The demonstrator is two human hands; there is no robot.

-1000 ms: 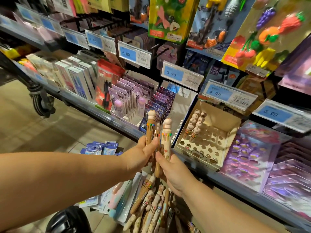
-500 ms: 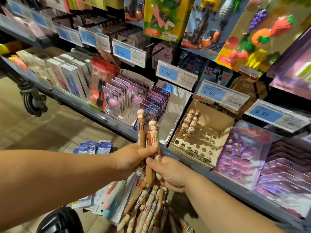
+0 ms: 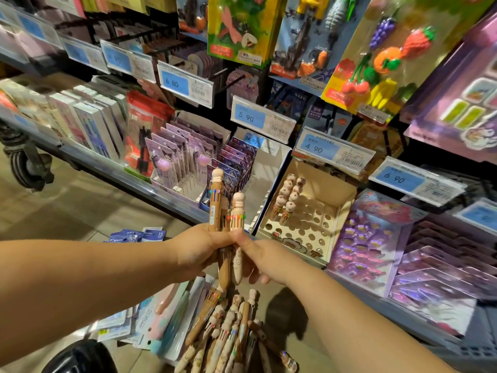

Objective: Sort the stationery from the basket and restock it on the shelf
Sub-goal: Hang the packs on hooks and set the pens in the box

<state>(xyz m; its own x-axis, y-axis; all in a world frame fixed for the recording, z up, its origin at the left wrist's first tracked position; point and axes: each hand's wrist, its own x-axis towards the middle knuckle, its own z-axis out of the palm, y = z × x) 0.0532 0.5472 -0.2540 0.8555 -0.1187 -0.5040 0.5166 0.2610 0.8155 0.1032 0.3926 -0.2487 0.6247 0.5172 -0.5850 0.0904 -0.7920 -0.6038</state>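
Tan, figure-topped pens (image 3: 216,208) gripped by left hand (image 3: 196,251) and right hand (image 3: 265,258).

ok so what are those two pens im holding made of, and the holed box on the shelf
The brown pen is likely plastic, smooth and slightly glossy, with coloured slider tabs and a moulded figure top. The pale pen looks the same, in a cream finish. The holed box looks like printed cardboard, matte, with folded flaps and punched round holes.

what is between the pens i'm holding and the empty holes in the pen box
Nothing visible. The held pens are in open air left of the pen box; its front holes are bare, with standing pens only at its back left.
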